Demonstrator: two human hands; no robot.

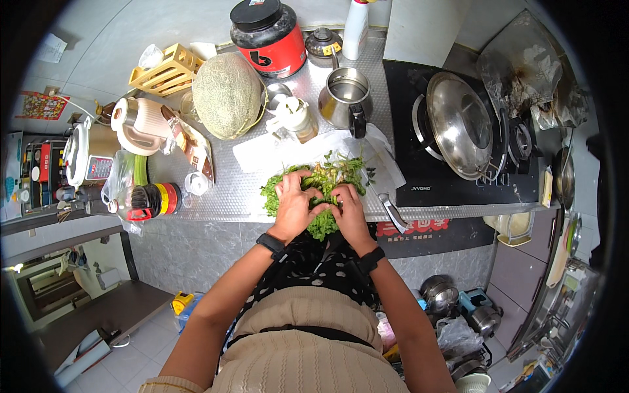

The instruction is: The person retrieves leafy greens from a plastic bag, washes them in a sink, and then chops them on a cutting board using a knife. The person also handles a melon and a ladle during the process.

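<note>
A heap of leafy green herbs, with the look of coriander, lies at the counter's front edge, some of it hanging over. My left hand grips the leaves from the left, thumb and fingers curled inward. Opposite it, my right hand pinches a small dark green bit near the heap's middle, the two thumbs almost meeting. Pale stems and roots show at the far side of the heap. Under and behind it is a white plastic bag. A knife rests right of my right hand, its handle jutting past the counter edge.
A steel pitcher, a white pump bottle and a netted melon stand behind the herbs. At right is a gas hob bearing a lidded wok. A dark sauce bottle lies at the left front edge.
</note>
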